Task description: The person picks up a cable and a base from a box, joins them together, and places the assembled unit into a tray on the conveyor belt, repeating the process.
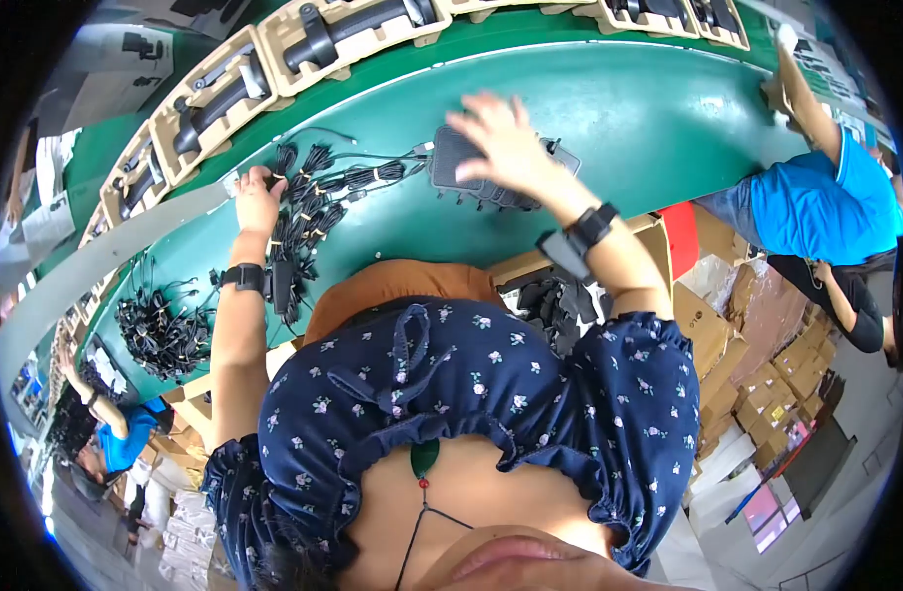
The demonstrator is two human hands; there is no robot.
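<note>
My left hand is at the left edge of a pile of bundled black cables, its fingers curled round a cable bundle. My right hand has its fingers spread, above or just touching a stack of dark grey flat pieces with a mesh-like top; it holds nothing that I can see. A cable with a plug stretches from the pile toward that stack. Black straps with small boxy devices sit on both my wrists.
Beige moulded trays with black tubular parts line the far side of the green table. Another tangle of black cables lies at the left. An open box of black items stands near me. Co-workers in blue are at both sides.
</note>
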